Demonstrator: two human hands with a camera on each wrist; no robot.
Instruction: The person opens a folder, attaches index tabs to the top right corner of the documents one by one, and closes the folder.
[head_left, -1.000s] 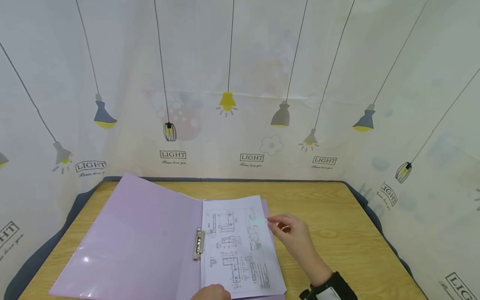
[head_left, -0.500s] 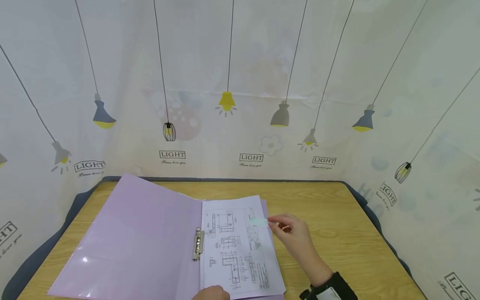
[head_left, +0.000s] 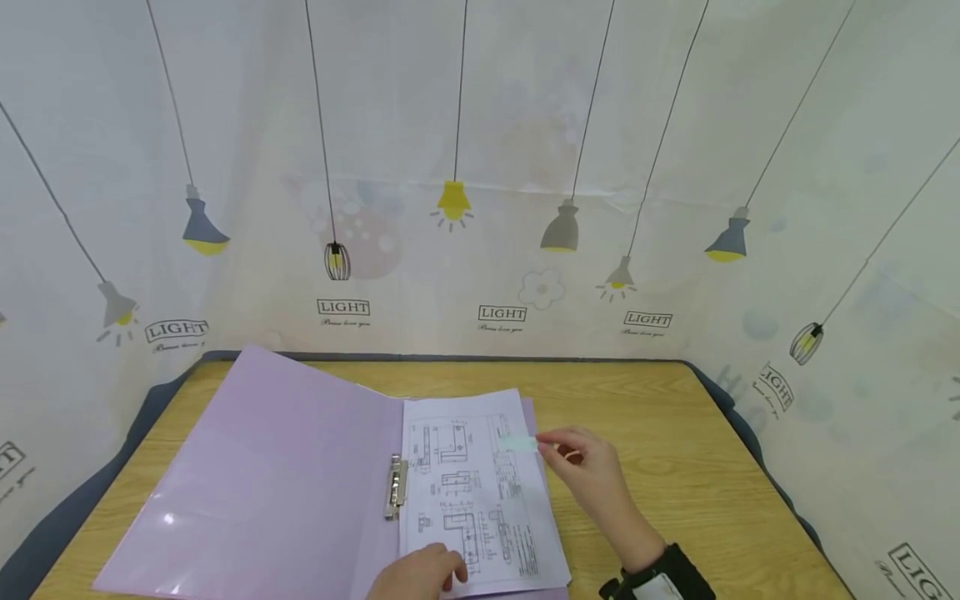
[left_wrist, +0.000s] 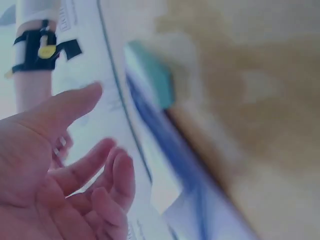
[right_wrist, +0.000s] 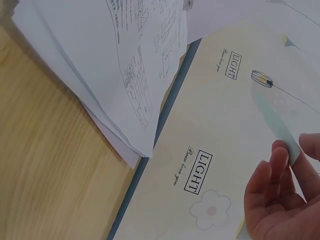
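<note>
A pale green sticky note (head_left: 517, 443) is pinched at its right end by the thumb and fingertips of my right hand (head_left: 590, 475). It overlaps the right part of the top sheet (head_left: 442, 533) in the head view; in the right wrist view the note (right_wrist: 277, 122) stands out thin and slightly curved from the fingers. My left hand (head_left: 420, 573) is at the sheet's lower left corner, thumb apart from loosely bent fingers, with nothing between them in the left wrist view. Printed technical drawings cover the sheet, which tops a paper stack inside an open purple folder (head_left: 262, 500).
A metal clip (head_left: 396, 487) is fixed along the folder's spine. The wooden table (head_left: 712, 500) meets a cloth backdrop (head_left: 420, 108) printed with hanging lamps. A blurred teal object (left_wrist: 152, 75) shows in the left wrist view.
My left hand has moved up and slightly left over the sheet's bottom corner, its fingers now showing more. The right hand keeps the sticky note in nearly the same place.
</note>
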